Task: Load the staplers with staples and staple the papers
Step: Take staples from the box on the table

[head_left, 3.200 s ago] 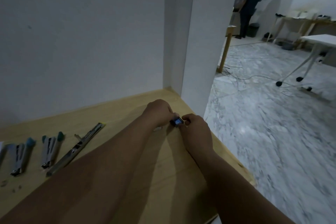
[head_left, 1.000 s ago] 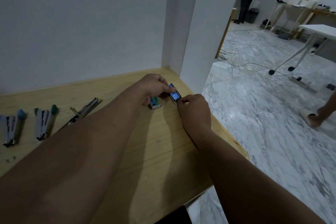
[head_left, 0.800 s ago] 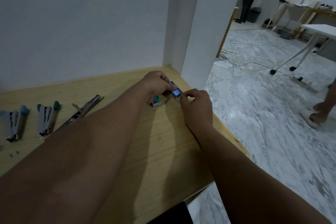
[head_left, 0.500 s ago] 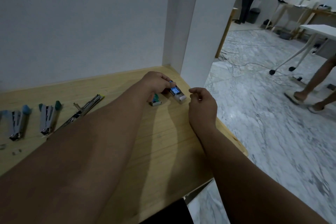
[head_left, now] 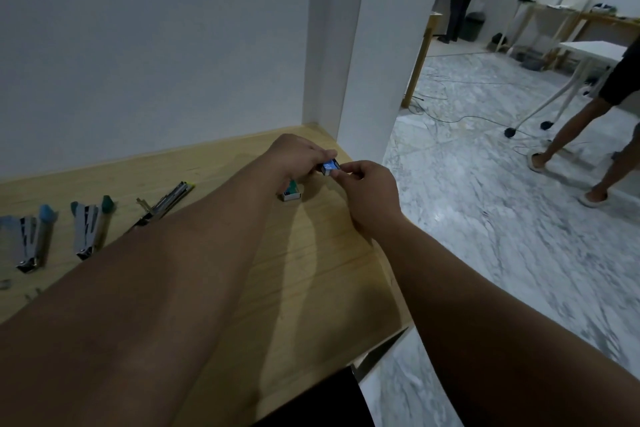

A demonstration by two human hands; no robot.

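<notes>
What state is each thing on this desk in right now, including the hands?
Blue staple box: off the desk, held between both hands.
Left hand: grips the box.
Right hand: pinches the box's end.
Green staple box: lying on the desk.
Three staplers: lying swung open, untouched.

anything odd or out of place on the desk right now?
Nothing damaged or spilled. Three staplers lie open on the wooden table: blue-tipped, green-tipped, and one splayed flat. A green staple box sits open. Left hand and right hand hold the blue staple box.
</notes>
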